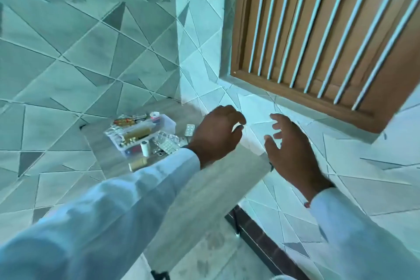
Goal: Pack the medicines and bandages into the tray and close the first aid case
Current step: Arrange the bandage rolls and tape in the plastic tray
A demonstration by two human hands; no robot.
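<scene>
2 empty hands, left hand [216, 134] curled, right hand [288, 150] spread, hover above table [227, 177].

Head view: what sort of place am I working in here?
Probably a room in a home: walls with a geometric triangle pattern, a wooden-framed barred window, and a small wood-grain table in the corner holding the first aid tray.

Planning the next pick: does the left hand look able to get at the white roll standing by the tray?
Probably yes. The left hand hangs empty with fingers curled, just right of the white roll, and only flat blister packs lie between.
</scene>
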